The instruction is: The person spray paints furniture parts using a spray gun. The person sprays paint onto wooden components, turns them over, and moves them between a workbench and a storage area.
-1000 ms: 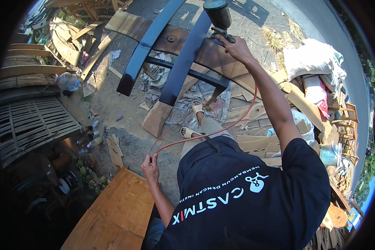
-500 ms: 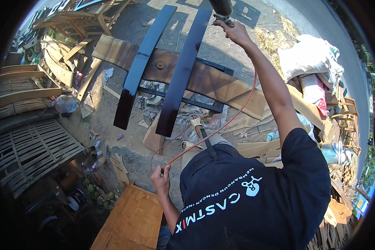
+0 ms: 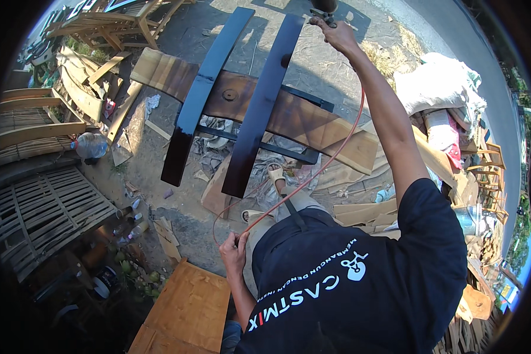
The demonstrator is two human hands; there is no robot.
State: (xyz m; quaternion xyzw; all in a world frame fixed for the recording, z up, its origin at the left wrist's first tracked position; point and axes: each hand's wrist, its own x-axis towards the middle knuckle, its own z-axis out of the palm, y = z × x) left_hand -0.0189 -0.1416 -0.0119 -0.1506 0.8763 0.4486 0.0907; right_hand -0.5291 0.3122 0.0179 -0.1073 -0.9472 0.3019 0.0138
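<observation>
At the top, my right hand (image 3: 340, 36) grips a spray gun (image 3: 323, 15) with a dark cup, close to the far end of a glossy dark board (image 3: 262, 106). A thin red hose (image 3: 336, 154) hangs from near that hand and curves down to my left hand (image 3: 234, 251), whose fingers are closed round it near my hip. To the left lies a second dark board (image 3: 206, 88), roughly parallel to the first. Both boards rest across a long brown wooden slab (image 3: 312, 131), with dark frame bars (image 3: 289, 152) partly hidden beneath.
An orange-brown wooden panel (image 3: 186, 307) stands close by my left arm. Slatted bamboo racks (image 3: 50, 206) and a clear water jug (image 3: 91, 146) are at left. White sacks (image 3: 439, 82) and wood scraps (image 3: 366, 212) lie at right. Crumpled sheets lie under the boards.
My right hand and the spray gun have shifted slightly right and nearer. My left hand has moved a little right, still holding the hose. My lower foot has shifted left.
</observation>
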